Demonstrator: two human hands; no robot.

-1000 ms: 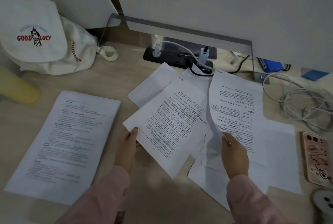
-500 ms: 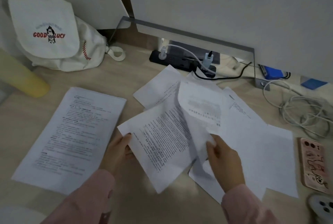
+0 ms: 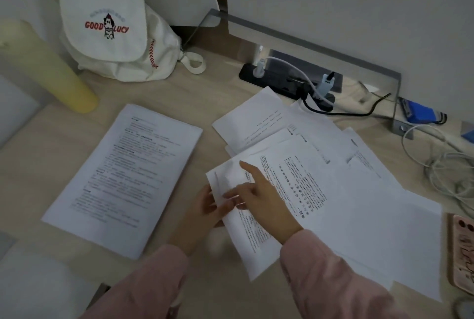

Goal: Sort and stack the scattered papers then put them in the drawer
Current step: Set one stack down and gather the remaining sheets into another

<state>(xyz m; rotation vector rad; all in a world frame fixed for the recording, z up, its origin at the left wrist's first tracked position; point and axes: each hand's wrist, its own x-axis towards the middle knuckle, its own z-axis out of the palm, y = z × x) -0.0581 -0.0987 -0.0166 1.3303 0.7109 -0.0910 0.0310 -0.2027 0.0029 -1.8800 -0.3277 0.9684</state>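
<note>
The left hand (image 3: pixel 205 209) pinches the near-left corner of a printed sheet (image 3: pixel 246 231), thumb on top and fingers hidden beneath it; the right hand (image 3: pixel 259 198) lies flat on the same sheet with fingers spread and forefinger extended, pressing rather than gripping, so it is open and holds nothing. That sheet tops a fanned heap of loose papers (image 3: pixel 320 177) lying askew over one another; the heap runs back from the hands to just short of the black power strip (image 3: pixel 287 82), and its far sheets lie near the strip's cable. Well to the left of the power strip, and nearer the person, the squared stack (image 3: pixel 123 177) rests flat on the pale wooden desk (image 3: pixel 200 93); no drawer is in view.

The paper looks thin, matte and limp; a single sheet should weigh almost nothing, curl when lifted by one corner, and slide easily over its neighbours; taking hold along two opposite edges, or sweeping the heap together before lifting, would likely keep it from buckling or creasing. Left of the strip sits a soft cream canvas bag (image 3: pixel 112 36) with red lettering; right of it lie a loose coil of white cable (image 3: pixel 446 165) and a pink phone (image 3: pixel 461 249).
</note>
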